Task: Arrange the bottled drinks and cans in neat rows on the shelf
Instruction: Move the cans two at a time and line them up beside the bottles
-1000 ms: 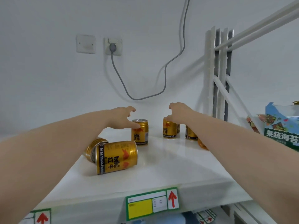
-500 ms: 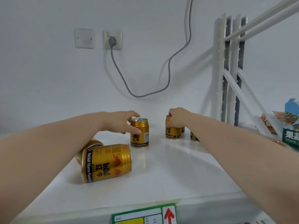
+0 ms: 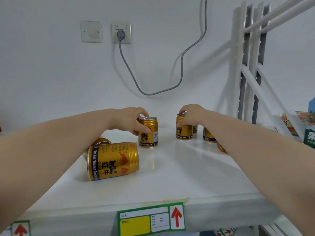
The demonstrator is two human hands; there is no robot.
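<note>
Gold Red Bull cans are scattered on a white shelf (image 3: 179, 176). My left hand (image 3: 129, 120) grips an upright can (image 3: 148, 133) from its left side, thumb across the label and fingers at the rim. My right hand (image 3: 192, 114) is closed over the top of another upright can (image 3: 183, 130). A small can (image 3: 195, 128) stands behind that one, and another upright can (image 3: 208, 136) is partly hidden by my right forearm. One can lies on its side (image 3: 113, 160) near the front left, with a second fallen can (image 3: 100, 142) behind it under my left arm.
A grey cable (image 3: 153, 92) hangs from a wall socket (image 3: 121, 33) behind the shelf. White shelf uprights (image 3: 245, 65) stand at the right, with snack boxes (image 3: 309, 128) beyond them. A green and yellow price label (image 3: 150, 219) is on the shelf's front edge.
Both hands have settled onto the two upright cans: the left now wraps around its can, the right covers the other can's top. The view has moved closer to the shelf.
</note>
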